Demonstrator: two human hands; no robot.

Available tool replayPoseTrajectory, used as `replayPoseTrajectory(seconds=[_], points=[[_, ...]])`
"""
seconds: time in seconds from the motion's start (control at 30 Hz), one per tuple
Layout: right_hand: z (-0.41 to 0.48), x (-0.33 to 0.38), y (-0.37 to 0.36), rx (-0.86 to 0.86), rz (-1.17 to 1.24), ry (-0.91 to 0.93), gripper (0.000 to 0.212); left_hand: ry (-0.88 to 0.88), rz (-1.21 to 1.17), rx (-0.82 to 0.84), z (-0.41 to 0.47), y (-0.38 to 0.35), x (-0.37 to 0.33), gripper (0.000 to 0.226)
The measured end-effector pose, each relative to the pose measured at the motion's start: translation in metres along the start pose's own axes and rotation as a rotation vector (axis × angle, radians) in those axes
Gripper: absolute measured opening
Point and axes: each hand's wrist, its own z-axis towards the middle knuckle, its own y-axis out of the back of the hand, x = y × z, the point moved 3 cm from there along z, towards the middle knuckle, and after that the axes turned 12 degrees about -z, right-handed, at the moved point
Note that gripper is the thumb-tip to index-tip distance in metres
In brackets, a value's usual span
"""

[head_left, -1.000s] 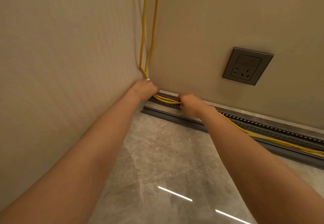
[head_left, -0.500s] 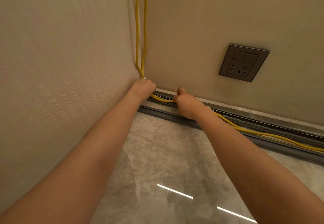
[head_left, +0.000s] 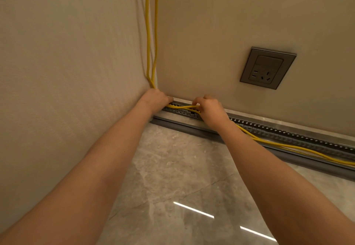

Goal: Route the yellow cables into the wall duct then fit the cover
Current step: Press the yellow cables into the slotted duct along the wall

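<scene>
Two yellow cables [head_left: 148, 33] hang down the room corner and bend right along the base of the wall. My left hand [head_left: 155, 98] presses them into the corner at the start of the open grey duct [head_left: 288, 131], fingers closed over them. My right hand [head_left: 210, 108] pinches the cables a short way to the right, over the duct's slotted fingers. Past my right wrist the cables [head_left: 299, 146] trail loosely along the duct's front towards the right edge. A long dark grey strip [head_left: 184, 127], possibly the cover, lies on the floor against the duct.
A grey wall socket [head_left: 268, 68] sits on the back wall above the duct. Textured wallpaper covers the left wall [head_left: 67, 72]. Polished grey stone floor [head_left: 182, 168] lies below, with two bright light reflections.
My right hand has shifted slightly and now pinches the cables between thumb and fingers above the duct. The left hand stays in the corner. The view has drifted a little.
</scene>
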Motion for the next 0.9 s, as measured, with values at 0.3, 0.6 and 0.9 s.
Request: replayPoseTrajectory(seconds=[0.3,0.6,0.9], points=[[0.001,0.004,-0.001,0.046,-0.078,-0.012,0.026,-0.02,-0.028,0.055,0.006,-0.004,0.001,0.035],[-0.01,0.006,0.001,0.06,-0.109,0.086,0.032,0.016,-0.352,0.018,-0.001,-0.007,0.01,0.034],[-0.017,0.003,-0.003,0.098,-0.188,0.157,0.04,0.208,-0.483,-0.044,0.009,0.009,-0.006,0.029]])
